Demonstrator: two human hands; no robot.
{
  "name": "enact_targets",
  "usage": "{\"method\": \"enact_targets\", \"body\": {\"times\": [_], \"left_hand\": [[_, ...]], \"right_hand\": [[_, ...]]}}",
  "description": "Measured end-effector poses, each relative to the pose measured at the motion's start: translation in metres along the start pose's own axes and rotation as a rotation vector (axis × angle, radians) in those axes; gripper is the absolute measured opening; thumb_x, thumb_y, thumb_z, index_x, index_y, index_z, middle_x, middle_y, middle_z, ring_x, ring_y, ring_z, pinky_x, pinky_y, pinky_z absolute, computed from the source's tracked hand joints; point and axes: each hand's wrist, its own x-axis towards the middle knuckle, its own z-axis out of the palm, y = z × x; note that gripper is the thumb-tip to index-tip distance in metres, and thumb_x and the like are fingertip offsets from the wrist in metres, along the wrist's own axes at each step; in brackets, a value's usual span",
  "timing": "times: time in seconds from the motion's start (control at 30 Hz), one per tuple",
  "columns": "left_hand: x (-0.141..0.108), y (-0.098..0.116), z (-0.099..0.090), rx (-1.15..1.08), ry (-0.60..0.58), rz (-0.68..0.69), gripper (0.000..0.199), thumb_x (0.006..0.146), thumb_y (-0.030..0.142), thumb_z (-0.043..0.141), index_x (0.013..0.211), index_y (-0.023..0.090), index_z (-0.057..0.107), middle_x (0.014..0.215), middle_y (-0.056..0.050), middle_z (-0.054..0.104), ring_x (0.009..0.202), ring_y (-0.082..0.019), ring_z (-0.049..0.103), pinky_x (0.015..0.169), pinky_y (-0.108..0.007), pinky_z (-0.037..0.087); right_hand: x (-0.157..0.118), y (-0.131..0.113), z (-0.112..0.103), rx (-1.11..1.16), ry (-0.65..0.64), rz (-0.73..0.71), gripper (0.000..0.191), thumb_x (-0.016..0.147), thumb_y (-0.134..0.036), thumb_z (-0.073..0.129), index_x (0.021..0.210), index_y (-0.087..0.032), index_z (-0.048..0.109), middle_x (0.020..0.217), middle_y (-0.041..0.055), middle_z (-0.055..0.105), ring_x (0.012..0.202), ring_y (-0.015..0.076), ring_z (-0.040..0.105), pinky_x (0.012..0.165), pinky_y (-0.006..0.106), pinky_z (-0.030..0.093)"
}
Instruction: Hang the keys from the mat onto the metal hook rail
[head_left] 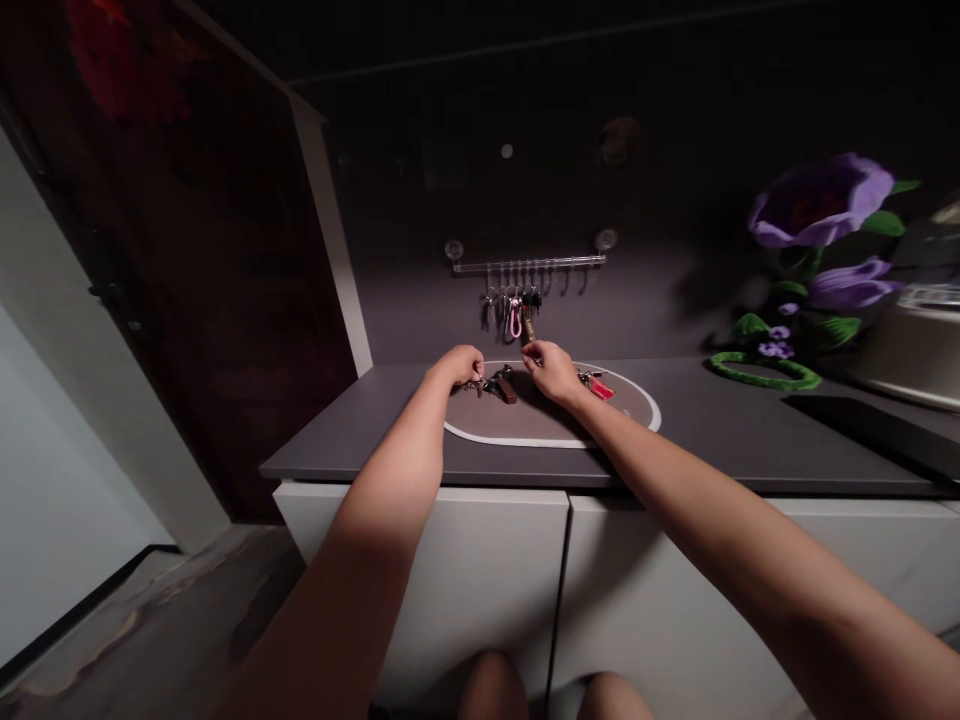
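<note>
My left hand (456, 367) is low over the left part of an oval mat (525, 436), its fingers pinched on a small bunch of keys (472, 385). Beside those keys lies another bunch with a dark brown fob (507, 391). My right hand (553, 372) is raised in front of the wall, fingertips closed at the lower end of a brownish-gold key tag (529, 326). That tag hangs below a clear hook rail (529, 265), next to a pink loop keychain (515, 318) and several keys. Past my right wrist, a red tag (601, 388) with keys rests on the mat.
The mat lies on a dark grey countertop (375, 430) above white cabinet doors (480, 560). Purple fabric flowers (821, 205) with a green ring base (765, 375) stand at the right, near a beige rounded object (911, 345). A dark door (187, 250) is at the left.
</note>
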Motion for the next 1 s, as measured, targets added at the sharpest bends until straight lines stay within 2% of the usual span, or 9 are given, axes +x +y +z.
{"method": "enact_targets", "body": {"times": [0.27, 0.5, 0.8, 1.0], "left_hand": [[0.000, 0.002, -0.004, -0.026, 0.081, 0.061, 0.015, 0.064, 0.007, 0.058, 0.076, 0.011, 0.067, 0.067, -0.003, 0.065, 0.060, -0.010, 0.053, 0.062, -0.021, 0.041], [-0.003, 0.013, -0.014, -0.065, 0.121, 0.083, 0.018, 0.065, 0.007, 0.057, 0.079, 0.011, 0.068, 0.074, -0.004, 0.067, 0.065, -0.010, 0.055, 0.063, -0.020, 0.040], [-0.006, 0.024, -0.020, -0.283, 0.156, 0.138, 0.015, 0.066, 0.009, 0.058, 0.078, 0.011, 0.067, 0.075, -0.003, 0.067, 0.070, -0.011, 0.057, 0.069, -0.021, 0.043], [-0.008, 0.029, -0.022, -0.453, 0.217, 0.126, 0.015, 0.066, 0.013, 0.062, 0.080, 0.011, 0.067, 0.074, -0.003, 0.067, 0.069, -0.011, 0.057, 0.069, -0.024, 0.044]], "right_hand": [[-0.001, -0.001, 0.002, -0.048, -0.025, -0.032, 0.018, 0.076, -0.013, 0.050, 0.087, -0.016, 0.064, 0.091, 0.0083, 0.064, 0.086, 0.0174, 0.056, 0.081, 0.028, 0.041], [-0.002, -0.004, 0.003, -0.041, -0.044, -0.019, 0.018, 0.076, -0.012, 0.049, 0.086, -0.016, 0.063, 0.093, 0.0085, 0.064, 0.088, 0.0177, 0.057, 0.081, 0.028, 0.041], [-0.003, -0.006, 0.002, 0.023, -0.059, -0.005, 0.015, 0.076, -0.015, 0.051, 0.085, -0.017, 0.063, 0.091, 0.0067, 0.065, 0.085, 0.0163, 0.057, 0.080, 0.028, 0.041], [-0.006, -0.014, -0.001, 0.186, -0.068, 0.053, 0.013, 0.074, -0.017, 0.055, 0.083, -0.018, 0.063, 0.087, 0.0040, 0.065, 0.079, 0.0146, 0.057, 0.077, 0.027, 0.042]]}}
